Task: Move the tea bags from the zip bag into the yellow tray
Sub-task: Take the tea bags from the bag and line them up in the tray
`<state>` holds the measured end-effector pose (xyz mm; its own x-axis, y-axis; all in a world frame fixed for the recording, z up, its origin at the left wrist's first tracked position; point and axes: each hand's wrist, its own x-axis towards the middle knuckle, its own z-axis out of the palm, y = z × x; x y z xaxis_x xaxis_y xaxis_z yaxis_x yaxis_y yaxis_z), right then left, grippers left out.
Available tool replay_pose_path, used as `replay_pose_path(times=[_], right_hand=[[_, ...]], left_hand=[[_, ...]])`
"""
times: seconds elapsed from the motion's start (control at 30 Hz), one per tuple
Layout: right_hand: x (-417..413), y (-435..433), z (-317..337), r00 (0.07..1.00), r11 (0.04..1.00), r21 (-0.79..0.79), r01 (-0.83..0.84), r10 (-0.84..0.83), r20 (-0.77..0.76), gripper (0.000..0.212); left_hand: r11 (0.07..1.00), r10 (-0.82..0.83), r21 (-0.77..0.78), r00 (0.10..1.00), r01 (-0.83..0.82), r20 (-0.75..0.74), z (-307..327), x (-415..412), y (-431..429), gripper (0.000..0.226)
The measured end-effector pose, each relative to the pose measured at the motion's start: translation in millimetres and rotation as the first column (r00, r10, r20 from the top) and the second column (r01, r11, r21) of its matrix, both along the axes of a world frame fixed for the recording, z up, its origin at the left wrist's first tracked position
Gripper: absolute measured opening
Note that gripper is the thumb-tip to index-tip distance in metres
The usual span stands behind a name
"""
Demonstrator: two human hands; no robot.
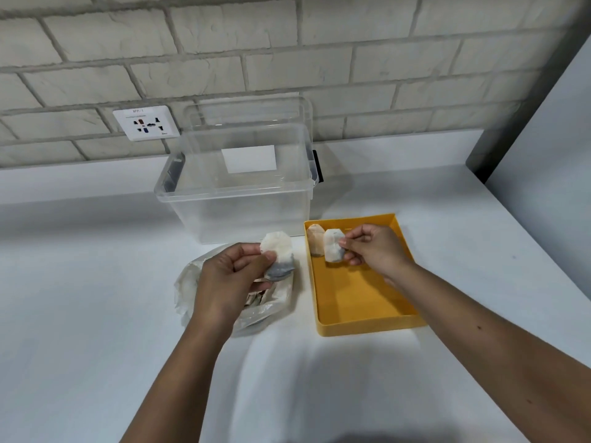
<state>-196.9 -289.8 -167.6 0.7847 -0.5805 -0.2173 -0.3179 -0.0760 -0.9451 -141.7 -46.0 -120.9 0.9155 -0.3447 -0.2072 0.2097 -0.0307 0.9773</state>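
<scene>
Head view. Left hand (228,282) pinches one tea bag (279,254) between thumb and forefinger, just above the zip bag (188,282) at mid-bench (96,298). Right hand (375,247) pinches a second tea bag (332,249) by its right edge over the far-left corner of the yellow tray (364,326). A third tea bag (315,239) rests in that corner.

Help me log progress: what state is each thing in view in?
zip bag: open, tea bags inside
left hand: pinches left tea bag above zip bag
right hand: pinches right tea bag over yellow tray
third tea bag: lying in tray's far corner
clear bin: lid off
</scene>
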Motion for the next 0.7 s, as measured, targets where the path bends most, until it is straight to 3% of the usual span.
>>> replay_pose_path(times=[0.3, 0.7], right_hand=[[34, 13, -27, 0.997, 0.997, -0.028, 0.069, -0.071, -0.041, 0.009], [40, 13, -36, 0.992, 0.994, -0.093, 0.052, -0.062, -0.109, 0.016]], left_hand=[[0.999, 0.016, 0.030, 0.999, -0.015, -0.031, -13, 2, -5, 0.020], [1.000, 0.007, 0.023, 0.998, -0.006, -0.057, -17, 2, -3, 0.016]])
